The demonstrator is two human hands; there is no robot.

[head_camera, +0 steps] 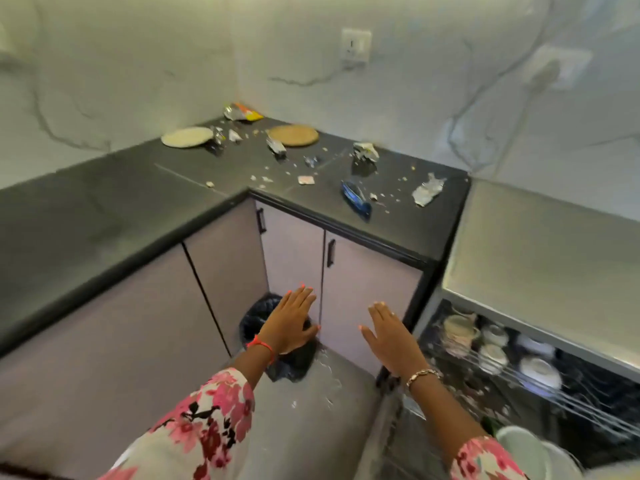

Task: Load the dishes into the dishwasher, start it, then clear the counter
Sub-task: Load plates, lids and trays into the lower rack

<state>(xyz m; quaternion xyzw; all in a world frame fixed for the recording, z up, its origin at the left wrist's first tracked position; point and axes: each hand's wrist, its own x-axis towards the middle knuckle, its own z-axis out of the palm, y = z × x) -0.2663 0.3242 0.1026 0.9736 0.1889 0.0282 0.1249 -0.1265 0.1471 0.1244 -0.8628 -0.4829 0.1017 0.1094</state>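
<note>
Nearest, at the lower right, the open dishwasher (540, 333) shows a rack of cups (457, 329) and bowls. Both hands hover empty before the cupboard doors (363, 271). The left hand (291, 320) is flat with straight fingers above a black-lined bin (256, 317). The right hand (391, 336) is flat too, its thumb apart. Farther off, the dark tabletop (86, 209) carries a pale plate (187, 136) and a brown plate (293, 135) among wrappers (427, 194) and crumbs.

The left hand (289, 322) hides part of the black bag-lined bin (291, 363). The blurred wire dishwasher rack (571, 407) and round white plate (519, 448) run off the frame's edges.
</note>
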